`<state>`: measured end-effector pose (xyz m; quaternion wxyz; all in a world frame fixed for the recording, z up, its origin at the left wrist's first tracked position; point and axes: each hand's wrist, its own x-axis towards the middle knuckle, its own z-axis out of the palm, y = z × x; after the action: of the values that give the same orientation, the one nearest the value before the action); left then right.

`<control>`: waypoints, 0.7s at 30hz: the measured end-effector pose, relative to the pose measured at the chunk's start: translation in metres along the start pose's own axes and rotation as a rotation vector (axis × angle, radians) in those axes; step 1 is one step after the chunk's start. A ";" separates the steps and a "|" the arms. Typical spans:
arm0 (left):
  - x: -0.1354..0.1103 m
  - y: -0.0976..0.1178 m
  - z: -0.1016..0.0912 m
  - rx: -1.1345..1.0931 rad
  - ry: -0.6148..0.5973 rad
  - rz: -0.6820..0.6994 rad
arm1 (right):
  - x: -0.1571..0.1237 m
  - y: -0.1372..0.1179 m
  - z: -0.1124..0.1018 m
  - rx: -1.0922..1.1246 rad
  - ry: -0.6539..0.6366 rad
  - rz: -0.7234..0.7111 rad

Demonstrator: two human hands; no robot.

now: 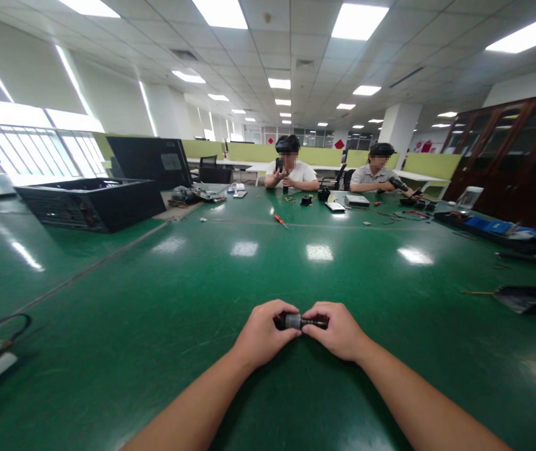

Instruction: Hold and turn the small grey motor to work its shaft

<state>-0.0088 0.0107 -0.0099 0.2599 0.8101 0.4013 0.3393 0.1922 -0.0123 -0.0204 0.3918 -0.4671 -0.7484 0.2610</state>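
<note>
Low over the green table (192, 294), both hands meet around a small grey-and-black cylindrical part with a thin dark shaft (293, 321). Its thicker body lies between the thumb and fingers of my left hand (265, 332), which is closed on it. My right hand (338, 329) pinches the narrower shaft end from the other side. The part lies roughly level, pointing left to right. Fingers cover both of its ends, and its exact kind cannot be made out.
A black computer case (93, 203) stands at the left. An orange screwdriver (280, 221) lies farther off. Two people (291, 172) sit across the table among small parts. To the right are a black tray with blue items (498, 228) and a dark dustpan-like piece (531, 299).
</note>
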 end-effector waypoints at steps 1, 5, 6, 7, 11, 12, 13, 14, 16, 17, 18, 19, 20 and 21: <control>0.000 0.000 0.000 0.000 -0.001 -0.002 | 0.000 0.000 0.000 -0.005 -0.003 -0.001; -0.001 0.000 0.000 0.001 -0.014 -0.003 | 0.000 0.000 -0.001 -0.012 -0.015 0.006; -0.001 0.000 0.000 0.002 -0.016 -0.003 | 0.000 0.000 -0.001 -0.009 -0.018 0.010; -0.001 0.000 0.000 0.002 -0.017 -0.004 | 0.000 0.000 -0.002 -0.007 -0.021 0.013; -0.001 0.001 -0.001 0.000 -0.016 -0.010 | 0.000 0.000 -0.002 -0.007 -0.026 0.024; -0.001 0.001 -0.001 0.001 -0.016 -0.009 | 0.000 0.001 -0.002 -0.007 -0.027 0.025; -0.001 0.001 -0.001 0.001 -0.016 -0.008 | 0.000 0.001 -0.002 -0.007 -0.027 0.026; -0.001 0.000 0.000 0.002 -0.016 -0.007 | 0.000 0.002 -0.002 -0.007 -0.027 0.027; 0.000 0.000 0.000 0.000 -0.017 -0.006 | 0.000 0.003 -0.001 -0.006 -0.026 0.028; 0.000 0.000 0.000 -0.001 -0.017 -0.007 | 0.000 0.003 0.000 -0.006 -0.025 0.029; 0.000 0.000 0.000 -0.003 -0.018 -0.009 | 0.000 0.003 0.000 -0.004 -0.026 0.031; 0.000 0.000 0.000 -0.005 -0.019 -0.011 | 0.000 0.004 0.000 0.000 -0.026 0.033; 0.000 0.000 0.000 -0.009 -0.018 -0.012 | -0.001 0.004 0.001 0.005 -0.025 0.037; 0.000 0.000 -0.001 -0.012 -0.016 -0.014 | -0.001 0.004 0.001 0.010 -0.024 0.040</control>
<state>-0.0095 0.0105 -0.0098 0.2701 0.8084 0.4030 0.3333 0.1934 -0.0114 -0.0239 0.3798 -0.4769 -0.7423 0.2782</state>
